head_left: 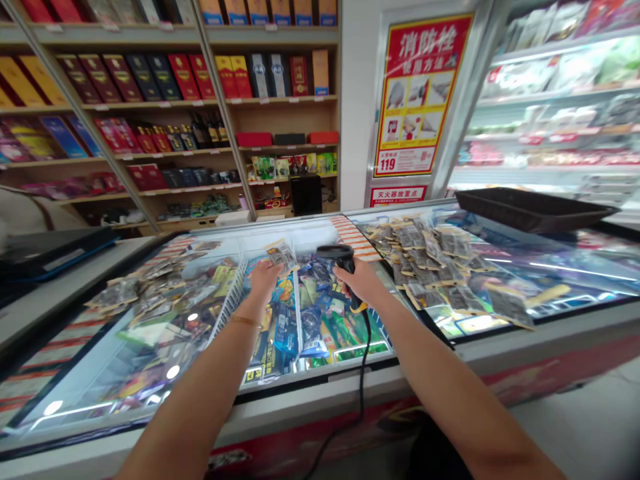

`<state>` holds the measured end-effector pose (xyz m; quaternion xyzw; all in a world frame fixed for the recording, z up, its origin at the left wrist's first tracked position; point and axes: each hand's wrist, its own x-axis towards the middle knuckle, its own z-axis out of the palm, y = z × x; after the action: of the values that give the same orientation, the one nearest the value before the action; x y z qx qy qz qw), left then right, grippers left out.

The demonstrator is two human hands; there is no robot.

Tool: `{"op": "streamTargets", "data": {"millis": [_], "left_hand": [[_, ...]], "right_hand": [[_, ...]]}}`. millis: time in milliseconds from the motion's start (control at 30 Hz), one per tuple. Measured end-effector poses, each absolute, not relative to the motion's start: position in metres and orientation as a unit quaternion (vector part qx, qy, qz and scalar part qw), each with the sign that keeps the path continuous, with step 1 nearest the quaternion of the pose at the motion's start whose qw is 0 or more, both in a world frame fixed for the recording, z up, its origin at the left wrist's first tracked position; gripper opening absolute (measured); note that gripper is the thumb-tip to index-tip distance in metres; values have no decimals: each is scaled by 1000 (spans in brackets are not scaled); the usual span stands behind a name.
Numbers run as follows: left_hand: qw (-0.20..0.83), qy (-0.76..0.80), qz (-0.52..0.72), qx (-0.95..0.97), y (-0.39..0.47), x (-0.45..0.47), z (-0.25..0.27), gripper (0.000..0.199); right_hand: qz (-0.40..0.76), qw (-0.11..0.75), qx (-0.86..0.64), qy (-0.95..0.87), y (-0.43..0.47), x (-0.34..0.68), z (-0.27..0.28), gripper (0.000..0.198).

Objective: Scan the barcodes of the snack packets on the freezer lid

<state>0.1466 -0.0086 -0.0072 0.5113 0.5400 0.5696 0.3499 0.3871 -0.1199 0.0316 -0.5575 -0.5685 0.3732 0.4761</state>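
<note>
In the head view, I see the left hand point(265, 279) pinching a small packet point(281, 255) by its near edge, fingers closed on it, above the chest freezer point(290, 405). The right hand point(361, 283) has its fingers wrapped round the grip of a black scanner point(336, 252), whose head sits just beside the packet. Its cable point(361, 390) hangs down the freezer's front. Other packets point(425, 257) lie heaped on the glass at both sides.
</note>
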Motion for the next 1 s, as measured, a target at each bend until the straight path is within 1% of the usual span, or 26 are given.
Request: {"op": "streamTargets", "data": {"millis": [67,133,200,267,467,567,667,767,833,1000], "left_hand": [[363,541,557,515,-9,163,0,23],[376,541,547,517,-6,186,8,33],[379,539,540,523,-2,217,18,44],[380,532,532,538,3,255,29,48],[379,467,486,634,13,390,61,25],[369,435,468,675,15,449,71,21],[362,424,441,703,16,492,73,19],[351,430,422,717,18,519,71,17],[343,436,416,721,19,529,70,16],[322,439,420,726,23,520,74,17]], "right_hand": [[370,492,-559,-555,-125,406,40,21],[350,498,-568,-554,-133,432,48,22],[323,499,-587,-549,-144,465,57,23],[302,507,-607,-532,-155,498,64,24],[287,556,-648,-433,-188,579,72,28],[270,585,-651,-401,-198,603,71,28],[260,604,-655,-372,-204,619,69,25],[253,617,-657,-351,-207,629,67,21],[251,621,-658,-344,-207,631,66,22],[254,617,-657,-352,-201,623,66,26]]}}
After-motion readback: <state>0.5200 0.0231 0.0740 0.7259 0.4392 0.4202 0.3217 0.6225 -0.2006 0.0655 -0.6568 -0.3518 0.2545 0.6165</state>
